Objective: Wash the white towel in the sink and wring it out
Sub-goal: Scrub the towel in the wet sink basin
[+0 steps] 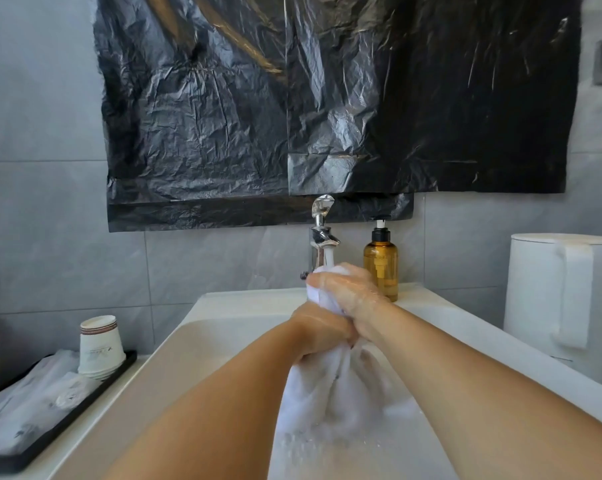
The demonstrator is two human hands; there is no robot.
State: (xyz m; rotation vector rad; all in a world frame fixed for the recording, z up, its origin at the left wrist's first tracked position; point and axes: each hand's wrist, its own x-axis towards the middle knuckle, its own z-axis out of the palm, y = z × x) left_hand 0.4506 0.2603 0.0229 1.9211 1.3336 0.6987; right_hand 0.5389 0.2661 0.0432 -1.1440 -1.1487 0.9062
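Note:
The white towel [330,393] is wet and bunched, and hangs down into the white sink [223,327]. My left hand [322,336] grips the towel's gathered middle, fingers curled round it. Just above, my right hand [348,289] grips the towel's upper end, right under the chrome faucet [322,237]. A stream of water runs from the spout onto the top of the towel. Both hands look wet and soapy. Foamy water lies around the towel's lower part.
An amber pump bottle [380,265] stands on the sink's back rim, right of the faucet. A white kettle [562,292] stands at the right. A black tray [53,427] at the left holds paper cups [100,348] and wrapped packets. Black plastic sheeting [327,105] covers the wall.

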